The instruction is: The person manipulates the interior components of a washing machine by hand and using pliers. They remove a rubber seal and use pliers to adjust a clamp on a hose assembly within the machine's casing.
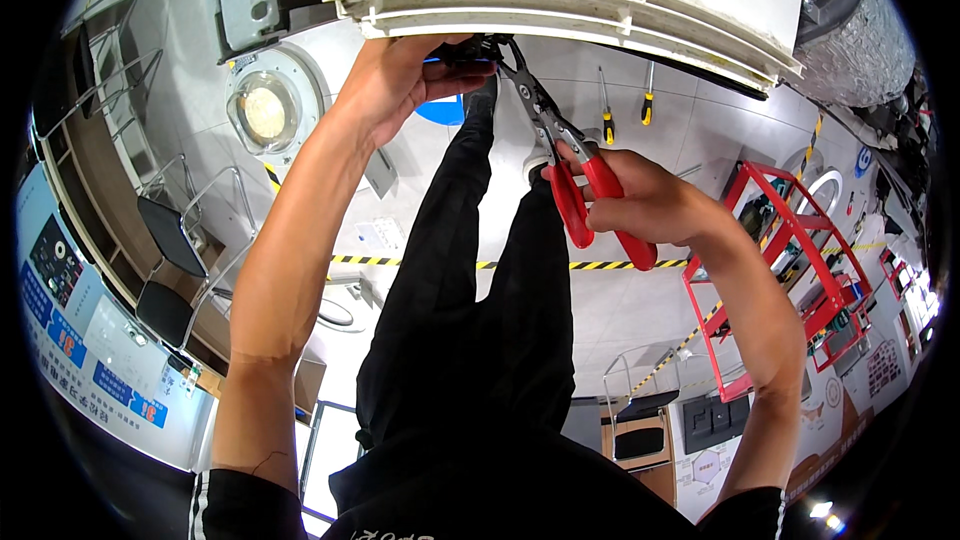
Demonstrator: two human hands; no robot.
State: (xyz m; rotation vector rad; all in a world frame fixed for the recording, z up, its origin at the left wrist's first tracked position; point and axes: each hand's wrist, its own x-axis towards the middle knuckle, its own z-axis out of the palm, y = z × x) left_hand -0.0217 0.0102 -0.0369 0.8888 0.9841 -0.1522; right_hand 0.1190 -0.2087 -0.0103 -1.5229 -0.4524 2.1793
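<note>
White slatted housing (570, 5), top of view. Blue-and-white board (100, 340), far left, bears printed characters. Red-handled pliers (548, 130) slant below the housing; right hand (640, 195) grips their partly spread handles. Left hand (392, 88) pinches a dark part (478, 48), partly hidden, near the pliers' tips.

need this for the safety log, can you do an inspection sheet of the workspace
Surface: pale tiled floor, crossed by yellow-and-black striped tape
Job's things: red-handled pliers, their tips under the white slatted housing
Clutter: two yellow-and-black screwdrivers lying on the floor
Hands: right hand grips the pliers; left hand is at the housing's lower edge, its grip partly hidden
Cables: dark wire-like strand near the plier tips, too small to trace
Surroundings: red cart right, black chairs left
</note>
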